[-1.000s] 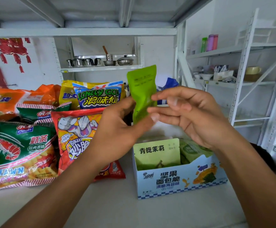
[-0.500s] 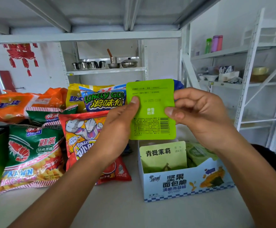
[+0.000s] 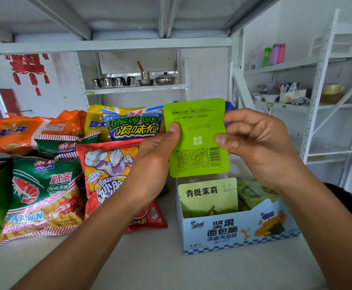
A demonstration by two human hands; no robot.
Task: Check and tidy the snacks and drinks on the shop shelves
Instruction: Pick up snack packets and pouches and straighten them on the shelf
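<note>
White shop shelf (image 3: 150, 268), bags (image 3: 45, 195) of chips piled at 9 o'clock, six that I can count. One pouch (image 3: 196, 139) is up between both hands, long side vertical, back label facing me. Left hand (image 3: 150, 164) pinches its 9 o'clock edge, right hand (image 3: 261, 143) the 3 o'clock edge. Box (image 3: 240, 233) sits at 6 o'clock right under it, two more showing inside.

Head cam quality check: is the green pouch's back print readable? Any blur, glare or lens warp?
Head view, centre: the green pouch is in focus, its date stamp faint but readable, the fine print by the barcode too small. Head view, edges: fisheye tilts the white shelf upright at right, and the red door at left is smeared. Head view, lighting: soft and even, with slight sheen on the prawn snack bag.
</note>
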